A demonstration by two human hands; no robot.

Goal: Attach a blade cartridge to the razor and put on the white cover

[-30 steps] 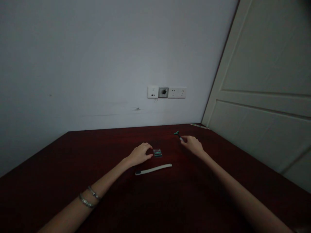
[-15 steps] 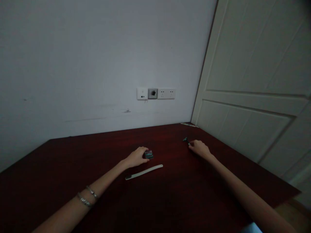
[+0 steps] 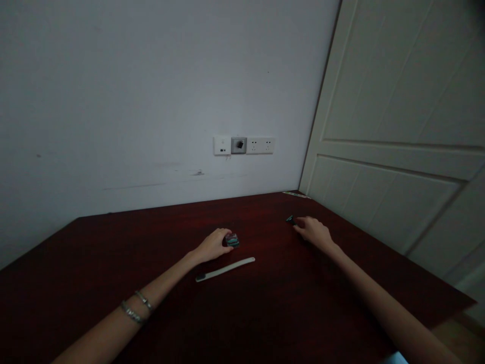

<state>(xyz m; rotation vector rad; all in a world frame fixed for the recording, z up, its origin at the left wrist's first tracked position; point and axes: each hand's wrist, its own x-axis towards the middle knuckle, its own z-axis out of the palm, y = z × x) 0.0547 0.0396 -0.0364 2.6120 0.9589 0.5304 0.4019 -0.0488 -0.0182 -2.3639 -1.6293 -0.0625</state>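
My left hand (image 3: 213, 245) rests on the dark red table. Its thumb and fingers close around the left side of a small clear pack (image 3: 232, 240) with teal and dark contents; I cannot make out exactly what is inside. In front of that hand lies a slim, slightly curved white stick (image 3: 226, 269), with a dark patch at its left end and a hole at its right end. Farther right, my right hand (image 3: 313, 232) pinches the handle of a small dark razor (image 3: 290, 220), whose head points left and away. Most of the handle is hidden by the fingers.
The red-brown table (image 3: 159, 230) reaches a white wall with a row of sockets (image 3: 259, 145). A pale patterned strip (image 3: 296, 194) lies at the far right corner. A white panelled door (image 3: 394, 156) stands along the right side.
My right hand and the razor have shifted very slightly, the razor's head now a touch lower. My left hand stays at the clear pack, and the white stick lies where it was.
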